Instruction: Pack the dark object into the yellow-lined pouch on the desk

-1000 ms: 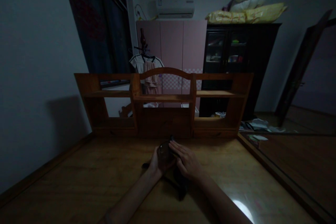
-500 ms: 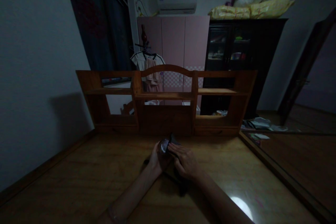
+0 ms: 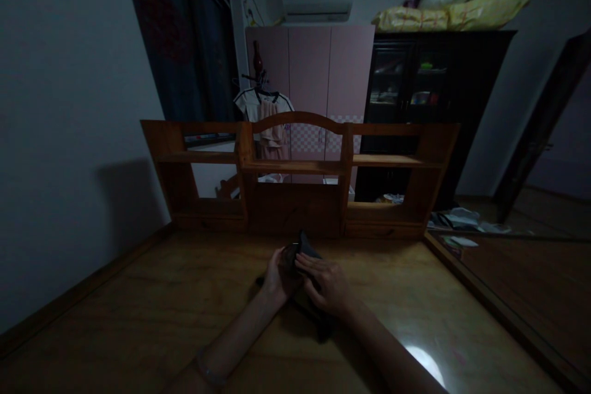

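Above the wooden tabletop, my left hand (image 3: 278, 279) is closed around a round object with a glassy, dark face (image 3: 289, 254); its exact kind is too dim to tell. My right hand (image 3: 329, 283) has its fingers bent over a dark cloth (image 3: 309, 247), pressing it against the right side of that round face. A corner of the cloth sticks up beyond the fingertips. Below both hands a dark band-like piece (image 3: 323, 327) hangs or lies towards the table; whether it belongs to the cloth or the round object, I cannot tell.
A wooden shelf unit (image 3: 295, 167) stands along the table's far edge. The tabletop (image 3: 198, 301) has a raised rim (image 3: 484, 301) on the right and meets a wall (image 3: 69, 135) at left. A bright reflection shows at lower right. Wardrobes stand behind, in dim light.
The cloth and my right fingers have shifted slightly over the round object, whose face looks darker and more covered now. The whole view has swung a little to the left.
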The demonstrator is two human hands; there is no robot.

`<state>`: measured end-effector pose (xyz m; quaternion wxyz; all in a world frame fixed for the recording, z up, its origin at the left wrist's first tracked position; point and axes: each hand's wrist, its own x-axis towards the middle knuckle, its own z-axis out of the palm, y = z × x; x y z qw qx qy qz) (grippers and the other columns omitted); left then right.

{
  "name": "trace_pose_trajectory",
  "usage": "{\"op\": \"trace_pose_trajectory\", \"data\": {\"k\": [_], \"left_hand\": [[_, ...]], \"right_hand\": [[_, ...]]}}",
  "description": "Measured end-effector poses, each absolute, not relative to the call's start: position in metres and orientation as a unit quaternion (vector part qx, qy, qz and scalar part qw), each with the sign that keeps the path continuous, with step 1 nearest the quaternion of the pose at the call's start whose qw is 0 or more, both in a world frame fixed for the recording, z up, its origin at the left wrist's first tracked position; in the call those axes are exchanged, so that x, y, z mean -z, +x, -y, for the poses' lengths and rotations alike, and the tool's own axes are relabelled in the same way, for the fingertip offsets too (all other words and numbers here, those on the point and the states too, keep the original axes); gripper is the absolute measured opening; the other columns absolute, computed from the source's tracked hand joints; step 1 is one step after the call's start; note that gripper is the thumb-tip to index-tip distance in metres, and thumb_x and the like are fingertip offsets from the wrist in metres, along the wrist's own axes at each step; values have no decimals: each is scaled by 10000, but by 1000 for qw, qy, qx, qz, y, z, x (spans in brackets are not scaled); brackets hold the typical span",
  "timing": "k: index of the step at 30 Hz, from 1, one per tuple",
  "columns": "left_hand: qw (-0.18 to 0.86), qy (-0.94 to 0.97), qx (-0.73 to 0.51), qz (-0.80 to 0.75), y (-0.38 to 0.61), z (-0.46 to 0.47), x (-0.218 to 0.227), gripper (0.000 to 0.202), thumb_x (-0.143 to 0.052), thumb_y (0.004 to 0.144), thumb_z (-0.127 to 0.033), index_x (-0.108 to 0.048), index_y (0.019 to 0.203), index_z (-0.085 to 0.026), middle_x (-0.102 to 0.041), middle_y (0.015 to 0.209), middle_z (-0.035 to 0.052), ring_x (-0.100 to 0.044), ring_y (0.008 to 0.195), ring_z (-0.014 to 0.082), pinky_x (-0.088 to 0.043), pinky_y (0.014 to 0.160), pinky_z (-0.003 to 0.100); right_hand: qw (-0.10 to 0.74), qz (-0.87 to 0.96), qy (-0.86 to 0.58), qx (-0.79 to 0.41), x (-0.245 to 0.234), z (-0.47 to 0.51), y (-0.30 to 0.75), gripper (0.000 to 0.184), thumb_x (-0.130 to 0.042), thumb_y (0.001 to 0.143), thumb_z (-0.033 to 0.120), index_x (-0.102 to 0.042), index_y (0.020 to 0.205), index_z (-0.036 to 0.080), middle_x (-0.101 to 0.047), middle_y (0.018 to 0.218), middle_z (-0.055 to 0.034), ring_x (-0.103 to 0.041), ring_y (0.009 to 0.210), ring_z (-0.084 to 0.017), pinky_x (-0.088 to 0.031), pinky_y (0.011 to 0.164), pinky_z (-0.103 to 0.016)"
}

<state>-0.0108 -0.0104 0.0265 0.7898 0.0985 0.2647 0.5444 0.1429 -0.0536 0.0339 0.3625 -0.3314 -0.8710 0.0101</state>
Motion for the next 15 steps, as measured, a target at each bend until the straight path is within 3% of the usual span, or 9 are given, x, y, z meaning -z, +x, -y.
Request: {"op": "trace_pose_trajectory", "data": {"k": [5, 8, 11, 15], "left_hand": [[774, 94, -563, -272, -10, 8, -22, 211, -502, 820, -273, -648, 757, -135, -694, 643, 41, -649, 561, 168, -525, 598, 276], [768, 93, -565, -286, -10, 5, -17, 231, -526, 818, -324, -649, 770, -135, -699, 661, 49, -656, 580, 180, -531, 625, 297], [770, 102, -553, -302, -11, 4, -13, 255, -560, 806, -376, -653, 817, -140, -711, 708, 59, -665, 617, 202, -535, 649, 334], [783, 119, -540, -285, -11, 6, -15, 265, -572, 807, -387, -655, 888, -148, -721, 784, 68, -678, 701, 237, -532, 700, 387]], "right_hand": [[379, 857, -347, 19, -32, 57, 141, 429, -539, 846, 305, -551, 1261, 197, -565, 1289, -85, -536, 1183, -217, -445, 1009, -367], [397, 850, -344, 46, -35, 61, 139, 532, -615, 796, 410, -540, 1274, 189, -568, 1282, -112, -555, 1156, -264, -470, 973, -411], [443, 821, -354, 66, -51, 65, 140, 506, -579, 833, 315, -491, 1319, 203, -570, 1281, -101, -570, 1133, -253, -485, 949, -401], [564, 728, -378, 93, -102, 87, 144, 381, -509, 895, 174, -532, 1268, 249, -706, 1029, -49, -682, 861, -175, -548, 807, -312]]}}
